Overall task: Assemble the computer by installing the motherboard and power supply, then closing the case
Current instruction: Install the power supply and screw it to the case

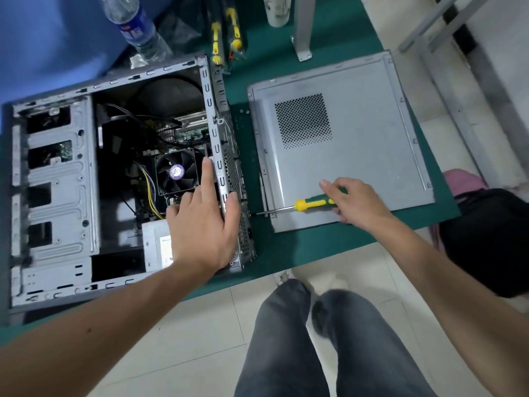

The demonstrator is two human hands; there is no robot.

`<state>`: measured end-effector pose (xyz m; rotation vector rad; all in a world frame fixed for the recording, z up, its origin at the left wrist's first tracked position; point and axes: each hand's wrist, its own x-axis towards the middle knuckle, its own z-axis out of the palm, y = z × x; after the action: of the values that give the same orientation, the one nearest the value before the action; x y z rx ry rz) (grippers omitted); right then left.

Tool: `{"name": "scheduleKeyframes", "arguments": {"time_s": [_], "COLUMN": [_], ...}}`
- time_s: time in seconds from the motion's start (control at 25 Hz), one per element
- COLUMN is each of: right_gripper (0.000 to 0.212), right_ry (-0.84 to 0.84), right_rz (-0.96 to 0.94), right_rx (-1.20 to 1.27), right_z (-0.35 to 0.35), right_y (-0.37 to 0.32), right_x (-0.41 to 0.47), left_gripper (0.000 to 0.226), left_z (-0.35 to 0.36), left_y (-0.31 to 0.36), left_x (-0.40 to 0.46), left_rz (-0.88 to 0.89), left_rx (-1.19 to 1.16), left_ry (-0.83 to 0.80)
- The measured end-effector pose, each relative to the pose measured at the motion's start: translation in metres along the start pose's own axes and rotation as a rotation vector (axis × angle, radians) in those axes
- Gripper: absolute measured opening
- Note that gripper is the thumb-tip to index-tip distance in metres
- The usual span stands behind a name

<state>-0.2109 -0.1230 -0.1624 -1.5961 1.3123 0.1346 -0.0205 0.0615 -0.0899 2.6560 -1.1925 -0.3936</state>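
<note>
**Open case on the table, screwdriver in hand**

Computer case [57,196] lying on its side on the green table [300,247], open side up. Inside: motherboard [189,133] toward the far right, its cooler fan [176,174] near the middle, power supply [157,245] at the near right corner, yellow and black cables beside the fan. Drive bays filling the left part.

Left hand [203,224] spread flat with straight fingers, resting over the case's right frame edge and the power supply, forefinger stretched up alongside the fan; grasping nothing.

Right hand [355,202] curled round the green-and-yellow handle of a screwdriver [303,204], shaft pointing left toward the case, tip just short of its rear wall.

Side panel [340,138] lying flat on the table right of the case, vent grid near its middle, under the right hand.

Plastic water bottle [134,27] behind the case; packaged yellow-handled tools [226,35] just beyond its far corner. Legs in grey jeans below, over pale floor tiles.
</note>
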Motion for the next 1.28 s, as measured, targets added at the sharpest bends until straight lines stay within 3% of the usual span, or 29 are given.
{"name": "scheduleKeyframes", "arguments": {"time_s": [0.12,0.2,0.24,0.36,0.4,0.52,0.6,0.76,0.88,0.96,1.08,1.16,1.2,1.28], "right_gripper": [0.005,0.013,0.007,0.038,0.040,0.012,0.011,0.041,0.011,0.009,0.038,0.028,0.014,0.007], "right_ry": [-0.078,-0.065,-0.041,0.022,0.005,-0.102,-0.046,0.072,-0.037,-0.030,0.051,-0.027,-0.088,-0.133], "right_rz": [-0.087,-0.098,-0.085,-0.003,0.001,-0.024,-0.054,0.013,-0.044,-0.066,-0.015,-0.028,-0.042,-0.064], "right_rx": [0.147,0.248,0.249,0.074,0.054,0.335,0.406,0.150,0.282,0.349,0.120,0.120,0.206,0.336], "right_z": [0.001,0.000,0.000,-0.001,-0.001,0.000,0.002,0.009,0.005,0.004,0.008,0.006,0.003,-0.003], "right_y": [0.001,0.004,0.006,0.008,0.009,0.011,0.012,0.008,0.011,0.012,0.010,0.012,0.013,0.015], "right_x": [-0.003,-0.003,-0.002,0.001,0.001,0.003,0.001,0.005,0.007,0.005,0.005,0.007,0.008,0.008], "left_gripper": [0.070,0.069,0.069,0.068,0.068,0.068,0.068,0.068,0.068,0.068,0.068,0.068,0.068,0.068], "left_z": [-0.003,-0.003,-0.002,0.001,0.002,0.003,0.003,0.005,0.005,0.005,0.006,0.006,0.007,0.007], "left_y": [0.000,0.000,0.000,0.000,0.000,-0.002,-0.002,-0.003,-0.004,-0.004,-0.004,-0.004,-0.005,-0.005], "left_x": [0.001,0.003,0.003,0.005,0.004,0.003,0.002,0.003,0.003,0.004,0.004,0.003,0.003,0.004], "left_rz": [0.008,0.000,-0.001,0.003,0.004,0.003,0.009,0.018,0.020,0.020,0.016,0.015,0.016,0.019], "left_rx": [-0.020,-0.017,-0.013,-0.003,-0.002,-0.003,-0.004,0.007,0.009,0.008,0.012,0.007,0.005,0.003], "left_ry": [0.008,0.015,0.020,0.032,0.033,0.039,0.044,0.054,0.054,0.055,0.060,0.059,0.061,0.061]}}
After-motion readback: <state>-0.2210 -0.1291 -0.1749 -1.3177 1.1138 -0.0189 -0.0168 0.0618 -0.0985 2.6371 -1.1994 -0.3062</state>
